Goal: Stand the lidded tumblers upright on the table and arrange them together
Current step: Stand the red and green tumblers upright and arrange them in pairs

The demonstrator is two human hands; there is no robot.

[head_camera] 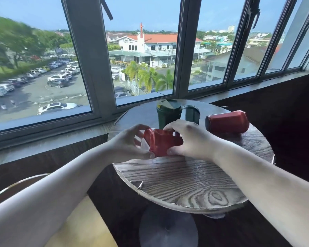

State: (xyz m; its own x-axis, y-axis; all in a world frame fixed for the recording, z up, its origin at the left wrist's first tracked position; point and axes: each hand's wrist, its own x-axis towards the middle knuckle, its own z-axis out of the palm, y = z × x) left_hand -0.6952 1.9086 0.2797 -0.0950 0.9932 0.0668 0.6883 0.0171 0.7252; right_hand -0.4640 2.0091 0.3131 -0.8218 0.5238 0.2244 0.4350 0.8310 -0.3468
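Righting seems our step: left hand (127, 145) grips the lid end and right hand (189, 139) wraps the body of the red tumbler (163, 142) lying sideways between them, which we should next tip upright beside the 2 green tumblers (169, 114) just beyond the grip.

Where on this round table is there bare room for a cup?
Bare wood fills the near half of the table, from the left hand and right hand to the near rim. The far half is crowded: the held red tumbler, a green tumbler, a dark tumbler beside it, a lying red tumbler.
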